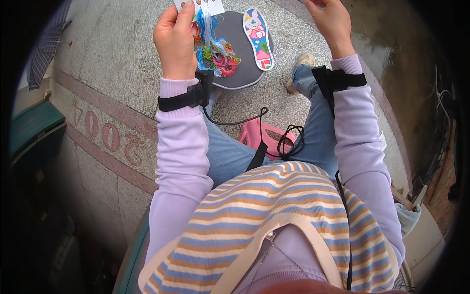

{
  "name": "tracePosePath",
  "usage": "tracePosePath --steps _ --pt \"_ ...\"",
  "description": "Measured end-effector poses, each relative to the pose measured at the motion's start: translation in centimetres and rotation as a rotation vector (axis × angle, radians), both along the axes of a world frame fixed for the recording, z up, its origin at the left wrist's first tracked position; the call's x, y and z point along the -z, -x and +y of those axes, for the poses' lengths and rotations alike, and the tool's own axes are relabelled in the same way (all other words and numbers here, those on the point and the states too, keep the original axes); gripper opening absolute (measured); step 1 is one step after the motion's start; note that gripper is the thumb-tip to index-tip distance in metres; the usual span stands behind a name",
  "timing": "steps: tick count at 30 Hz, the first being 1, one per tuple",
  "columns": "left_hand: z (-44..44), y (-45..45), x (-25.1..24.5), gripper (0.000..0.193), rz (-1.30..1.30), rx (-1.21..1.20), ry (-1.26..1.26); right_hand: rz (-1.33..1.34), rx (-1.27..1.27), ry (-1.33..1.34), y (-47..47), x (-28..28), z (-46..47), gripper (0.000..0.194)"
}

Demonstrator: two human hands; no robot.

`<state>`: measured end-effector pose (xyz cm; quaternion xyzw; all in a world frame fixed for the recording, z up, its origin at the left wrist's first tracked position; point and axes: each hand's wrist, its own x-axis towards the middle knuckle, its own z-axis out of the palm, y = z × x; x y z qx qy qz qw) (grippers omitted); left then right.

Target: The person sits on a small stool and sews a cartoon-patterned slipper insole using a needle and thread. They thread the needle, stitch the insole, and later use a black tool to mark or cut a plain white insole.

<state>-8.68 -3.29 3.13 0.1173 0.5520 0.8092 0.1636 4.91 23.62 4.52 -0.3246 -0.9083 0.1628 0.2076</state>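
Observation:
At the top edge of the view my left hand (pixel 176 40) holds a white punched thread card (pixel 214 6) between thumb and fingers. Skeins of embroidery thread (pixel 220 55) in blue, red, green and pale lilac hang from the card, over a grey round-cornered stool top (pixel 235 33). Right of the threads, a printed insole (pixel 259 38) with a white rabbit pattern lies on that surface. My right hand (pixel 330 22) is raised at the top right, apart from the card; its fingertips are cut off by the frame edge, so what they hold cannot be told.
A pink plastic stool (pixel 251 132) stands between my legs, with a looped black cable (pixel 290 141) above it. Cables run from the black wrist straps. A checked umbrella (pixel 46 51) is at the far left, a green cloth (pixel 407 217) at the lower right.

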Motion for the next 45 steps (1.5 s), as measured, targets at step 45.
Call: tracePosePath --steps 45 --pt "2.6 -1.5 1.2 0.009 -0.051 0.177 -0.007 0.414 -0.603 1.716 3.0 3.9 -7.6 0.025"
